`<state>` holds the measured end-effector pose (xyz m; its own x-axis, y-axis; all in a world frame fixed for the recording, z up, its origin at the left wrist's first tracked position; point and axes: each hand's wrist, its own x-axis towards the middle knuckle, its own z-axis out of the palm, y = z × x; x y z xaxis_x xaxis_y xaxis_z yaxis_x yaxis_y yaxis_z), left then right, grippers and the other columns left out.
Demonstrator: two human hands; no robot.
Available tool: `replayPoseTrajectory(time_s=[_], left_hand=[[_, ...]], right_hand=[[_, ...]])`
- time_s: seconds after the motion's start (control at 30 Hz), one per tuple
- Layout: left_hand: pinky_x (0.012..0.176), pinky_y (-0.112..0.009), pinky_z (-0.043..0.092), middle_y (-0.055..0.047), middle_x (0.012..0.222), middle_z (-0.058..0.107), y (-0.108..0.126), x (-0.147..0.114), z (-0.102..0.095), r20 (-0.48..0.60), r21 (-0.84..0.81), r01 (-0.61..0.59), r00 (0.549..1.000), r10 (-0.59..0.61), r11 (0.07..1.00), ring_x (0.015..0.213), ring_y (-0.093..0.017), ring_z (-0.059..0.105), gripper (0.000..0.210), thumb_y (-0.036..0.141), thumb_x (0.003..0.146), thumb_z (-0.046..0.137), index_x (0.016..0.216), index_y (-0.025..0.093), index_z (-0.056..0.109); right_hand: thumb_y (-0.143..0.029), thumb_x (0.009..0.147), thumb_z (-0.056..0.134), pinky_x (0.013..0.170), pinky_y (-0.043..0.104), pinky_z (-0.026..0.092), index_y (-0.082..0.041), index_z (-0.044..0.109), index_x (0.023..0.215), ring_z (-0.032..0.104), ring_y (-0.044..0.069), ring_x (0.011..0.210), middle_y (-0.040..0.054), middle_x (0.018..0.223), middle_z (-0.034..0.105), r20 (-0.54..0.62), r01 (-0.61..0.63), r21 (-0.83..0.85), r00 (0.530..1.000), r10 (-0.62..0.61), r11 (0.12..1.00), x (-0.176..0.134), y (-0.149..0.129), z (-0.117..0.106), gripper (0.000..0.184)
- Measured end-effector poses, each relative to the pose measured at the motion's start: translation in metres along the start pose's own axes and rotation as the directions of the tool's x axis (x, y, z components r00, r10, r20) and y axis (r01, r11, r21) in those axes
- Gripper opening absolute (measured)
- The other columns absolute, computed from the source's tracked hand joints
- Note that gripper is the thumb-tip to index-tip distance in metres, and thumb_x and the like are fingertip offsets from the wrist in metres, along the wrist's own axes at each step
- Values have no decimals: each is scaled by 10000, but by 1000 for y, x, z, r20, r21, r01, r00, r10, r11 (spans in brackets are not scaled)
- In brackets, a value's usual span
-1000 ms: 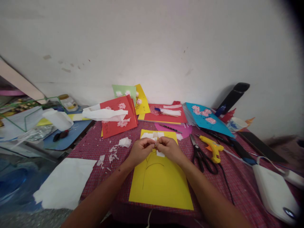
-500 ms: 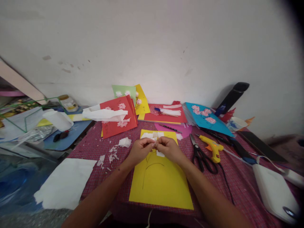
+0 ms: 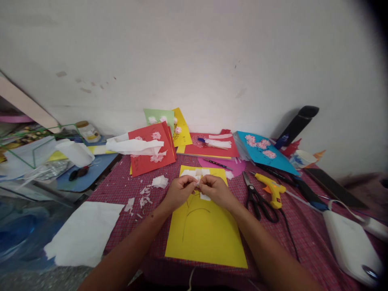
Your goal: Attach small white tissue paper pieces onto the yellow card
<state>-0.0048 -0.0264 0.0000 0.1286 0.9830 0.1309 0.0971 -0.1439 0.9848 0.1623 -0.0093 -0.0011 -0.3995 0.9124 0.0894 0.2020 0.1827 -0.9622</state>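
Note:
My left hand and my right hand meet fingertip to fingertip above the upper part of a yellow sheet of card. Both are closed in a pinch on a small piece of white tissue paper, mostly hidden by the fingers. Dark curved lines are drawn on the card below them. White tissue paper squares lie on the card behind and under my hands.
Scissors and a yellow glue gun lie to the right, a white device beyond. Torn tissue scraps and a large white sheet are at left. Behind stand a red card and a blue card with paper flowers.
Hardly anything differs. My fingers have shifted very slightly around the pinched tissue paper, and the whole view has moved a touch.

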Motion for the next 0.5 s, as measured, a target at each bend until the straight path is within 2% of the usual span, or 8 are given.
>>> replayPoseTrajectory(time_s=[0.23, 0.5], left_hand=[[545, -211, 468, -29, 724, 638, -3, 3, -3, -47, -146, 82, 995, -89, 986, 597, -106, 580, 147, 263, 773, 593, 815, 128, 635], [558, -213, 478, -46, 780, 624, -11, 4, -4, -59, -264, 67, 995, -85, 962, 672, -118, 564, 149, 270, 767, 600, 793, 129, 644]], right_hand=[[-215, 737, 532, 476, 204, 320, -165, 557, 673, 440, 90, 515, -23, 604, 545, -30, -37, -1, 999, 36, 999, 0, -2, -3, 85], [-193, 723, 539, 459, 202, 313, -171, 558, 659, 448, 90, 495, -26, 585, 552, -26, -70, 22, 997, 71, 997, 3, 4, -4, 70]])
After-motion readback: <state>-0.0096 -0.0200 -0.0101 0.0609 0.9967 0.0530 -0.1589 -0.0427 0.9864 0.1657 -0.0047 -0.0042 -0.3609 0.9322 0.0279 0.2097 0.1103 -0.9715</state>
